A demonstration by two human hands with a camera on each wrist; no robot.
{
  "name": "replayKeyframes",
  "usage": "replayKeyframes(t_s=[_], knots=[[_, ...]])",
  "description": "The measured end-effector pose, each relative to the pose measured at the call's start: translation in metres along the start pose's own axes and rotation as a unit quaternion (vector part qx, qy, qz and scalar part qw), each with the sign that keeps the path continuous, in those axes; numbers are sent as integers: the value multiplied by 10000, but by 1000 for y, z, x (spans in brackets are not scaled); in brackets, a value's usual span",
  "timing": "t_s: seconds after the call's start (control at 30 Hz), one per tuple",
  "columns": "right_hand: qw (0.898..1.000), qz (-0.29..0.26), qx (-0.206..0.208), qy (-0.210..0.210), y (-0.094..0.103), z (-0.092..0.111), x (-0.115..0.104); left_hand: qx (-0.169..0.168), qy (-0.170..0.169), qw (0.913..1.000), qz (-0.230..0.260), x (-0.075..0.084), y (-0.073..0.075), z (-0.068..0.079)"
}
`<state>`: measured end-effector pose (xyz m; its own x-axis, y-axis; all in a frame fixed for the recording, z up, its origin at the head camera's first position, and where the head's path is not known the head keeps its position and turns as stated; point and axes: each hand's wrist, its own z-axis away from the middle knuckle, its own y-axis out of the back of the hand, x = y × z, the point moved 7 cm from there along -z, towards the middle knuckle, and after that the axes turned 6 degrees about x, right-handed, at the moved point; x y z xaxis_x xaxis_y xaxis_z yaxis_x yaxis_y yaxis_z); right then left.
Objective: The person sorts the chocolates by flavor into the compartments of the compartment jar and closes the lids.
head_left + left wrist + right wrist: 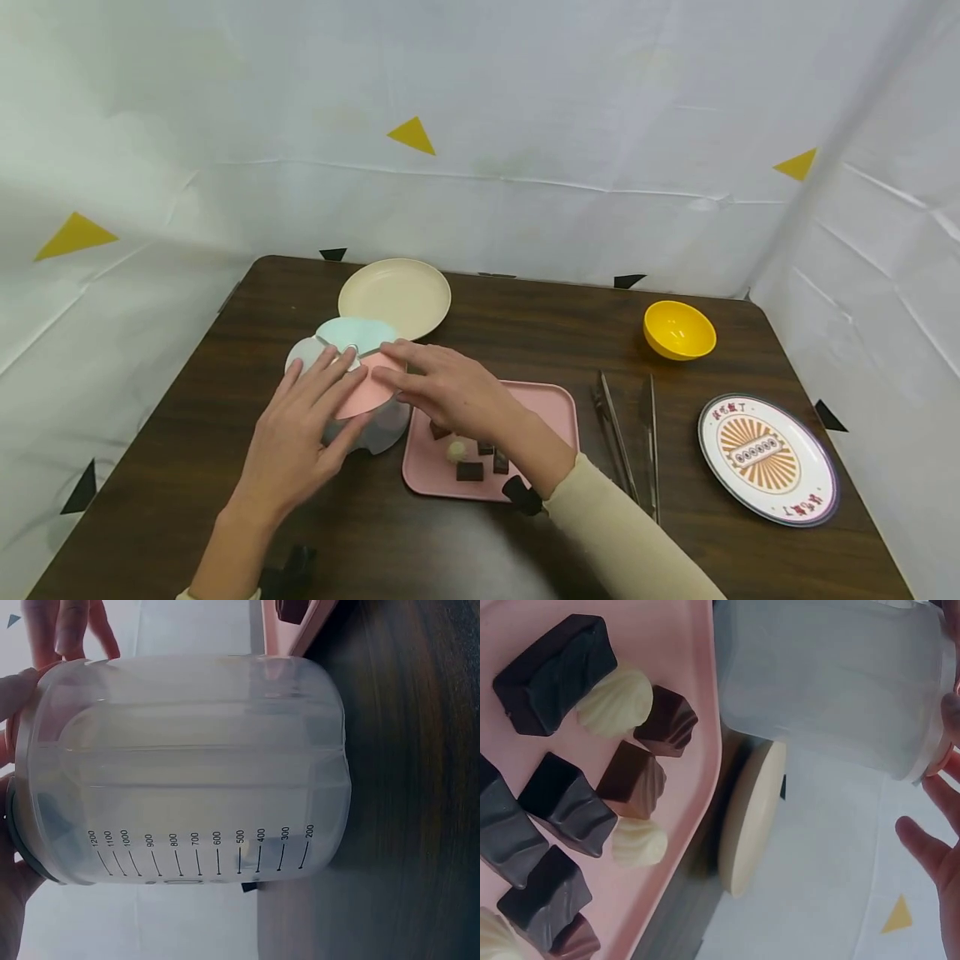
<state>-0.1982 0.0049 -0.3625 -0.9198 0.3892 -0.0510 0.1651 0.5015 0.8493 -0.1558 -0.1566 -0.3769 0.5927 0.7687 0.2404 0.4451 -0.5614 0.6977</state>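
Note:
A translucent plastic storage jar (pixel 202 765) with printed volume marks stands upright on the table. Its lid (pixel 366 398) has mint, pink and pale grey segments around a small central knob. My left hand (pixel 296 442) rests on the lid's left and front part, fingers extended over the top and thumb by the near rim. From the right, my right hand (pixel 461 396) touches the pink segment with its fingertips; its thumb is apart from the rim in the right wrist view. Beside the jar, a pink tray (pixel 543 408) holds several dark, brown and cream chocolates (pixel 570 802), partly hidden by my right forearm.
Behind the jar lies a cream plate (pixel 397 292). Metal tongs (pixel 618 442) and another slim metal utensil (pixel 653 450) lie right of the tray. Farther right are a yellow bowl (pixel 678 331) and a printed white plate (pixel 768 458). White sheeting (pixel 525 108) surrounds the table.

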Motion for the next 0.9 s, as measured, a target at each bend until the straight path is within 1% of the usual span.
replayKeyframes(t_s=[0.17, 0.27, 0.47, 0.67, 0.9], knots=[[9999, 81, -36, 94, 0, -2, 1, 167, -117, 9997, -92, 2, 2, 0], [9999, 88, 27, 137, 0, -4, 1, 210, -126, 9994, -238, 3, 2, -1], [10000, 36, -22, 88, 0, -5, 3, 248, -99, 9987, -432, 5, 3, 0], [9999, -100, 0, -51, 2, -4, 6, 264, 35, 9987, -433, 6, 2, -2], [9977, -545, 83, -391, 3, -8, 7, 361, 142, 9984, -424, 3, 2, -3]])
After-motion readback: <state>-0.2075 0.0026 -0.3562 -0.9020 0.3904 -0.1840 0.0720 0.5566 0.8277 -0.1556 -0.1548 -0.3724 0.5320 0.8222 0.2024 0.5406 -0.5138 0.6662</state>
